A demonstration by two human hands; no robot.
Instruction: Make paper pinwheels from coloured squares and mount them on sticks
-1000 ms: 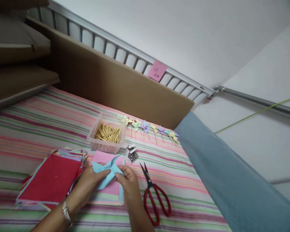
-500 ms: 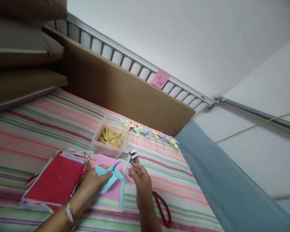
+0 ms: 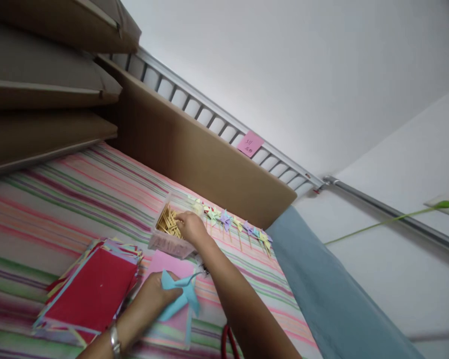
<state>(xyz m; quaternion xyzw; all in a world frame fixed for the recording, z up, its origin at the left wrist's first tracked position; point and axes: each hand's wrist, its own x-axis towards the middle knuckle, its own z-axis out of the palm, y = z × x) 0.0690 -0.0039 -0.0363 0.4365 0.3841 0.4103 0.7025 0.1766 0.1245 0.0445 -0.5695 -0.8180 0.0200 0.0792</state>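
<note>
Striped bedding (image 3: 78,199) serves as the workplace. On the near pink sheet (image 3: 172,264), the left hand (image 3: 155,294) pinches the blue paper pinwheel (image 3: 179,296) at its centre, so the folds hold. Farther off, the right hand (image 3: 190,227) dips into the clear box (image 3: 164,243) of sticks (image 3: 166,223); its grip cannot be told.

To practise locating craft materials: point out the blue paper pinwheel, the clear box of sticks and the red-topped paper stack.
blue paper pinwheel (image 3: 183,295): head view, its centre.
clear box of sticks (image 3: 167,245): head view, near wall.
red-topped paper stack (image 3: 93,294): head view, red top sheet.
</note>
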